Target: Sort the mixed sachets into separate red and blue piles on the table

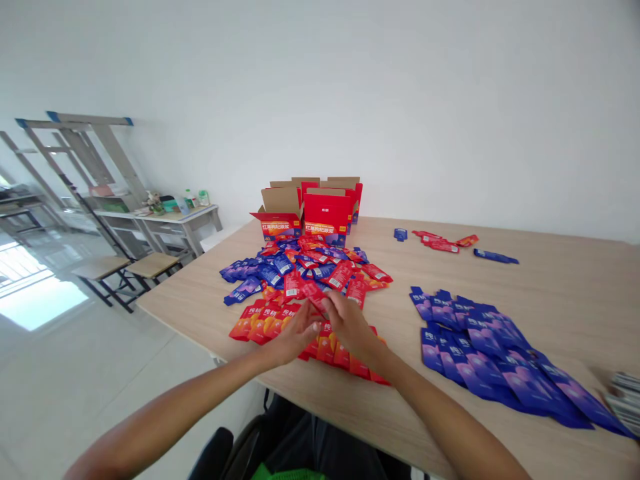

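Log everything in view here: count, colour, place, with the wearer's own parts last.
Cartons: at least four, red, table's far left
Mixed pile: many pouches, red and blue, before cartons
Red pouches: overlapping row, red-orange, near edge
Blue pouches: overlapping rows, blue-purple, right
Loose pouches: a few, red and blue, beyond blue rows
Held pouch: one, red, at the hands
Striped item: one, dark and light, right edge, unclear
Table: one, light wood, centre
Stools: two, wood-topped, left floor
Side table: one, greyish, left, bottles on it
Frame: one, grey, blue-ended, far left
Wall: white, behind
Floor: pale, left
Green item: one, bottom edge, unclear
Legs: dark clothing, bottom
Left hand: one, bare, centre
Right hand: one, bare, centre
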`<state>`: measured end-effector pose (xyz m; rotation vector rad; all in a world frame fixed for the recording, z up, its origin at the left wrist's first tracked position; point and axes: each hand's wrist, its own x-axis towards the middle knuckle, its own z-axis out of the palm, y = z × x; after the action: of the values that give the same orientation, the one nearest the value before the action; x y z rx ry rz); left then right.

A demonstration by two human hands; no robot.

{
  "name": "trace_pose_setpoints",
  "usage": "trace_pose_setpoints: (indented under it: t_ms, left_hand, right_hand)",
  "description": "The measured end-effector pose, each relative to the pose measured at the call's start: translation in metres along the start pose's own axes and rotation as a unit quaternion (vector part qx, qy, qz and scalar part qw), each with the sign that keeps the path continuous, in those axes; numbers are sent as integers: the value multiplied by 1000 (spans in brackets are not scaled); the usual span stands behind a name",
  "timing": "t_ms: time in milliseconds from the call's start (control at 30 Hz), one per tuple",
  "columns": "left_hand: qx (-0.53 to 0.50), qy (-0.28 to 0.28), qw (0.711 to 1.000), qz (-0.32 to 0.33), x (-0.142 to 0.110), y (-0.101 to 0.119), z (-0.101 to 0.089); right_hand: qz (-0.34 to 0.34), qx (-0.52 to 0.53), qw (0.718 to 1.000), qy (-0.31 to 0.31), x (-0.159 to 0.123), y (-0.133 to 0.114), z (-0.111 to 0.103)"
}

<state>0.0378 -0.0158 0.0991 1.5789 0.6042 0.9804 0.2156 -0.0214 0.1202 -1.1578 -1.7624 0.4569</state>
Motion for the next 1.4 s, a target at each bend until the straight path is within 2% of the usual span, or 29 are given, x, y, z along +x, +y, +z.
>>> trace_pose_setpoints:
  t_ms: [67, 133, 233, 300, 333, 433, 467, 533, 667, 833, 933, 1067, 1167, 1200, 1267, 1333, 1400]
  left_hand:
    - [-22, -13, 1000, -10, 2, 8, 7]
    - [-55, -15, 998, -39, -2, 14, 10]
    - [-121, -15, 987, -101, -9, 22, 10]
    - [-145, -45, 979, -136, -13, 28, 8]
    - [-157, -77, 973, -151, -14, 31, 7]
    - [-194, -187, 940, -208, -18, 36, 7]
    - [-202, -203, 932, -223, -19, 34, 8]
    - [-208, -174, 933, -237, -20, 28, 11]
    - [-170, -58, 960, -215, -20, 13, 15]
    - [-163, -49, 959, -227, -21, 11, 17]
    - [-159, -23, 960, -231, -25, 6, 23]
    - [0, 73, 974, -213, -30, -7, 23]
    - [194, 142, 963, -125, -35, -17, 10]
    - [267, 136, 950, -92, -37, -19, 4]
    - [416, 84, 904, -46, -40, -24, -8]
    - [520, 23, 853, -38, -41, -28, -18]
    - [588, -8, 808, -30, -41, -31, -23]
  right_hand:
    - [-50, 58, 997, -6, -18, -19, 15]
    - [-72, 99, 992, -5, -24, -27, 16]
    - [-38, 108, 992, 45, -15, -26, 2]
    - [13, 119, 990, 71, -3, -21, -7]
    - [42, 144, 987, 53, 1, -19, -11]
    - [111, 256, 956, -91, 8, -16, -15]
    - [121, 281, 944, -125, 9, -17, -16]
    - [126, 293, 940, -125, 8, -18, -15]
    - [116, 273, 954, -36, 8, -18, -13]
    - [149, 302, 941, -24, 10, -10, -7]
    - [177, 312, 933, -20, 11, 1, 1]
    - [171, 276, 945, -24, 10, 23, 20]
    - [186, 246, 950, -37, 8, 43, 35]
    - [190, 232, 953, -41, 7, 49, 40]
    - [193, 206, 958, -47, 6, 62, 46]
    - [195, 188, 961, -52, 5, 74, 50]
    - [198, 165, 964, -69, 6, 85, 52]
